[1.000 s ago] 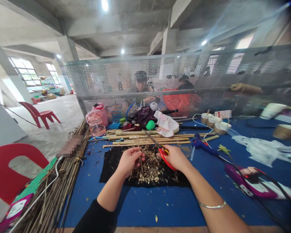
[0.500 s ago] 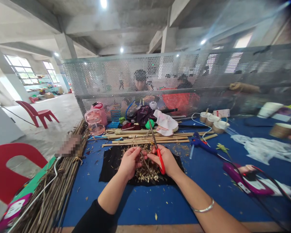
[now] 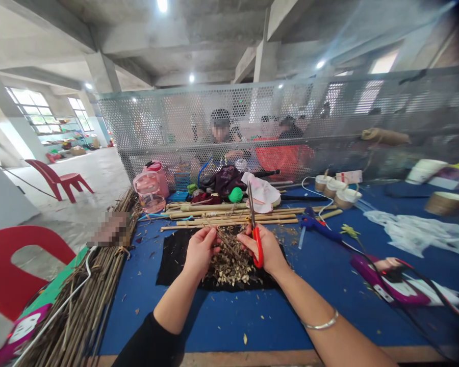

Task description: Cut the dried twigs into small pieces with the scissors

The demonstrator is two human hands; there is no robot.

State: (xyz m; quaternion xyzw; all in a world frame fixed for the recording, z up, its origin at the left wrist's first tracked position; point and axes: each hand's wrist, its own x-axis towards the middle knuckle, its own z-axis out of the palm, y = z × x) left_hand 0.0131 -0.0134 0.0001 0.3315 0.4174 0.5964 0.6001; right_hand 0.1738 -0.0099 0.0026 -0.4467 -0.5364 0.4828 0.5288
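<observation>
Left hand [image 3: 202, 251] and right hand [image 3: 268, 250] are facing each other with a small gap between them — the left is pinching a thin stick [image 3: 228, 243] between thumb and fingertips, while the right is holding red-handled scissors [image 3: 258, 250], their blades pointing up and away from the person. Right thumb and fingers are reaching toward the stick, though whether they are touching it is hard to tell. The stick is slanting down from the left fingertips into the space between the hands.

Well beyond both hands, a perforated metal partition [image 3: 156, 120] is standing upright. Beneath the hands, the blue table [image 3: 214, 323] is stretching out to either side. To the left of the left hand, a long bundle of brown sticks [image 3: 84, 300] is lying along the table's edge. Directly under the hands, a black cloth [image 3: 171, 261] is lying flat. Just past the fingertips, several bamboo poles [image 3: 273, 220] are running crosswise. Well to the right of the right hand, a crumpled plastic bag [image 3: 416, 232] is sprawling, and nearer that hand a blue glue gun [image 3: 321, 225] is resting. Ahead of the hands, beyond the poles, a green ball [image 3: 235, 194] is sitting. Smallest of all, pale chips [image 3: 231, 274] are heaping up on the cloth — between and below the two hands.
</observation>
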